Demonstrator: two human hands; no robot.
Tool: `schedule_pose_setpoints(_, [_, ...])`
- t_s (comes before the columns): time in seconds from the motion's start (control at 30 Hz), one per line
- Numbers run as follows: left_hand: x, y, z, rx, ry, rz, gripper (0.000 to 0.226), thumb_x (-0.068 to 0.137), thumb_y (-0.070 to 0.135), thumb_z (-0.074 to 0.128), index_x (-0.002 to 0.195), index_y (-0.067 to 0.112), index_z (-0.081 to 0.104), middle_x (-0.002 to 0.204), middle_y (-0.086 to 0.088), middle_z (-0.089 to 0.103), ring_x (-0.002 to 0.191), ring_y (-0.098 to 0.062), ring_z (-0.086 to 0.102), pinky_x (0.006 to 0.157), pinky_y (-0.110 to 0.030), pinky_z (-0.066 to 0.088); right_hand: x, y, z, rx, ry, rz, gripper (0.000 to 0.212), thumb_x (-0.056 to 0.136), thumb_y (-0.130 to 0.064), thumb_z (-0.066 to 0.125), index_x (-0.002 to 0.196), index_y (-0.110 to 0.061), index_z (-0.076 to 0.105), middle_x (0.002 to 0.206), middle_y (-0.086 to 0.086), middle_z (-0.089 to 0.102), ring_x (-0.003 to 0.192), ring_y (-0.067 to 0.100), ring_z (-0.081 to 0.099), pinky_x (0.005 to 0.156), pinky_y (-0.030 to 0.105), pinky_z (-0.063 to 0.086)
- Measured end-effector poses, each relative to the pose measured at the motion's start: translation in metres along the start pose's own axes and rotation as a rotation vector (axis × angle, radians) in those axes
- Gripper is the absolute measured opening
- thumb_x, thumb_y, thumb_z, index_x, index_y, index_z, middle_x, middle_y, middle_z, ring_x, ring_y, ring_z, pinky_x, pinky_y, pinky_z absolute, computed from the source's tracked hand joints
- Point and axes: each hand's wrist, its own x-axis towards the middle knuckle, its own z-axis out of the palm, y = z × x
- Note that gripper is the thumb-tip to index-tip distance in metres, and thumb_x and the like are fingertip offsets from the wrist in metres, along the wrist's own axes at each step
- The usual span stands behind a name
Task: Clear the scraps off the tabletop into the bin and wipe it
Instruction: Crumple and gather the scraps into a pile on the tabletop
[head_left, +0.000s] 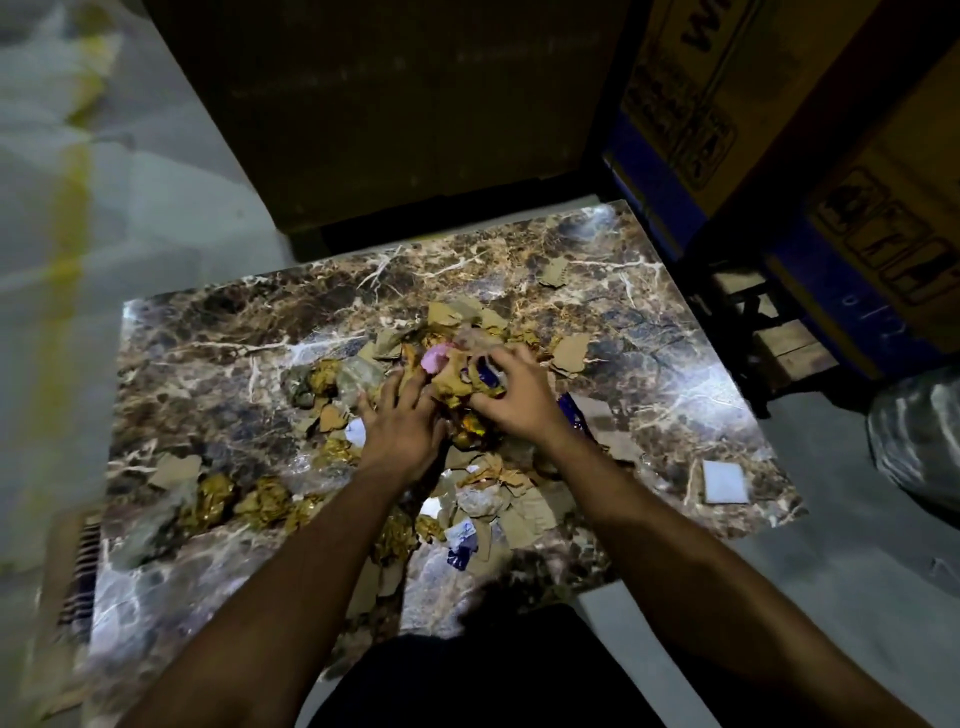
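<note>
Two hands work your scrap pile (467, 395) on the marble counter (208, 364): left hand (400, 426) presses flat with fingers straight; right hand (511, 397) grips crumpled scraps.

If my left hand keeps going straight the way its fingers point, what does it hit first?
Probably the crumpled brown paper wad in the scrap pile, right beyond the left hand; its fingertips look nearly against it, and the pink scrap lies just past. Depth is unclear.

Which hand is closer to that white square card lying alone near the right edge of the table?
Right. The right hand grips scraps in the middle pile, left of and beyond the white square card; the left hand lies farther left still.
</note>
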Motion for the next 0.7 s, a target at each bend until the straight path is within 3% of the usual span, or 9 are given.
schedule_pose_setpoints(0.07, [-0.002,-0.003,-0.003,-0.015,-0.039,0.022,0.054,0.104,0.051,0.033,0.148,0.023,0.045,0.168,-0.005,0.013,0.155,-0.030,-0.003,0.117,-0.071,0.001,-0.001,-0.017,0.025,-0.079,-0.006,-0.016,0.061,0.084,-0.031,0.072,0.141,-0.025,0.051,0.139,0.004,0.038,0.133,0.031,0.034,0.106,0.047,0.044])
schedule_pose_setpoints(0.17, [-0.004,-0.004,-0.013,0.004,-0.159,0.023,0.061,0.102,0.053,0.027,0.155,0.025,0.036,0.167,-0.008,0.018,0.153,-0.040,-0.006,0.118,-0.067,-0.004,-0.005,-0.037,0.055,-0.277,0.011,-0.061,0.064,0.090,-0.029,0.068,0.149,-0.024,0.043,0.161,0.006,0.021,0.148,0.035,0.011,0.116,0.050,0.031])
schedule_pose_setpoints(0.27, [-0.004,-0.011,-0.011,-0.093,-0.223,0.009,0.081,0.083,0.065,0.018,0.148,0.028,0.048,0.158,-0.007,0.040,0.151,-0.047,-0.007,0.118,-0.063,-0.009,-0.007,-0.046,0.069,-0.422,0.063,-0.148,0.060,0.092,-0.024,0.065,0.148,-0.021,0.044,0.161,0.010,0.025,0.145,0.036,0.019,0.117,0.050,0.034])
schedule_pose_setpoints(0.33, [-0.005,-0.017,-0.005,-0.229,-0.129,0.006,0.091,0.074,0.075,0.021,0.149,0.031,0.046,0.162,-0.012,0.033,0.153,-0.039,-0.008,0.119,-0.061,-0.012,-0.007,-0.045,0.073,-0.484,0.062,-0.149,0.059,0.092,-0.025,0.063,0.148,-0.021,0.044,0.159,0.010,0.027,0.144,0.035,0.022,0.117,0.051,0.032])
schedule_pose_setpoints(0.37, [-0.006,-0.021,-0.002,-0.307,-0.073,0.002,0.094,0.075,0.077,0.030,0.155,0.029,0.034,0.167,-0.015,0.015,0.154,-0.032,-0.010,0.120,-0.059,-0.015,-0.007,-0.044,0.075,-0.507,0.053,-0.136,0.060,0.092,-0.025,0.062,0.149,-0.021,0.043,0.160,0.010,0.026,0.144,0.035,0.021,0.119,0.052,0.030])
schedule_pose_setpoints(0.43, [-0.010,-0.021,0.000,-0.457,-0.006,0.007,0.115,0.075,0.075,0.049,0.159,0.028,-0.014,0.166,-0.007,-0.024,0.154,-0.023,-0.014,0.120,-0.053,-0.019,-0.005,-0.042,0.078,-0.550,0.016,-0.121,0.063,0.092,-0.028,0.060,0.151,-0.022,0.040,0.164,0.009,0.021,0.149,0.037,0.016,0.123,0.055,0.021])
schedule_pose_setpoints(0.5, [-0.014,-0.018,-0.004,-0.574,0.065,0.018,0.132,0.069,0.075,0.059,0.147,0.032,-0.038,0.166,-0.003,-0.024,0.154,-0.022,-0.011,0.121,-0.056,-0.014,-0.003,-0.041,0.077,-0.601,-0.039,-0.120,0.066,0.093,-0.033,0.057,0.154,-0.024,0.033,0.169,0.009,0.009,0.154,0.039,0.006,0.126,0.056,0.007])
schedule_pose_setpoints(0.6, [-0.015,-0.018,-0.005,-0.618,0.227,0.032,0.135,0.064,0.073,0.068,0.158,0.021,-0.013,0.168,-0.003,-0.013,0.153,-0.016,-0.012,0.120,-0.068,0.001,0.001,-0.040,0.069,-0.658,-0.146,-0.099,0.073,0.097,-0.045,0.050,0.160,-0.028,0.018,0.170,0.007,-0.007,0.155,0.037,-0.006,0.123,0.058,-0.006])
schedule_pose_setpoints(0.7, [-0.011,-0.020,-0.003,-0.583,0.302,0.147,0.115,0.068,0.071,0.068,0.155,0.027,0.007,0.169,-0.007,-0.001,0.155,-0.028,0.006,0.114,-0.076,0.014,0.008,-0.038,0.059,-0.576,-0.288,-0.067,0.081,0.097,-0.051,0.049,0.162,-0.025,0.008,0.170,0.008,-0.011,0.156,0.035,-0.005,0.123,0.057,-0.008])
